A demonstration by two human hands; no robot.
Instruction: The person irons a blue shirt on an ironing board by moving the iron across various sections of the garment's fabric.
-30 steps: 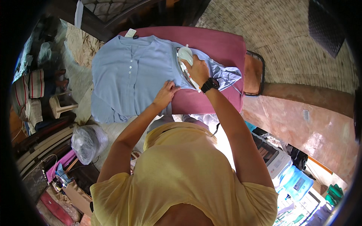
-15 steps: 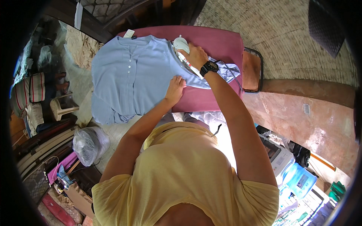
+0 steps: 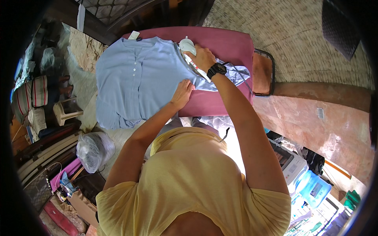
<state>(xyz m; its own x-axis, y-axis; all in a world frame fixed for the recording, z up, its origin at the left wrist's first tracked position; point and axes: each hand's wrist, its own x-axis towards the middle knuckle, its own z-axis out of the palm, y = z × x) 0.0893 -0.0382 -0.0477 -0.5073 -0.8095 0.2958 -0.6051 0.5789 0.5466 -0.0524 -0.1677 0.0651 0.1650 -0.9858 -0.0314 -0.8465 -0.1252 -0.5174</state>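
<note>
On the left, a beige plastic stool (image 3: 67, 111) stands beyond a crumpled clear plastic bag (image 3: 94, 151); on the right, nearer, is a translucent blue water jug (image 3: 314, 188). A woven mat (image 3: 256, 23) covers the ground on the far right. The right forearm and a black watch (image 3: 217, 70) partly block the view of the sleeve.

The maroon ironing board (image 3: 232, 43) has a smooth fabric cover. Across its left and middle lies a soft light-blue shirt (image 3: 122, 80), buttons up, its right-side sleeve bunched toward the board's right end. A white iron (image 3: 187, 45) with a rounded body stands over that sleeve.

The right hand (image 3: 204, 59) has its fingers wrapped around the iron. The left hand (image 3: 182, 93) holds nothing; its fingers, close together and slightly bent, touch the shirt's near edge.
</note>
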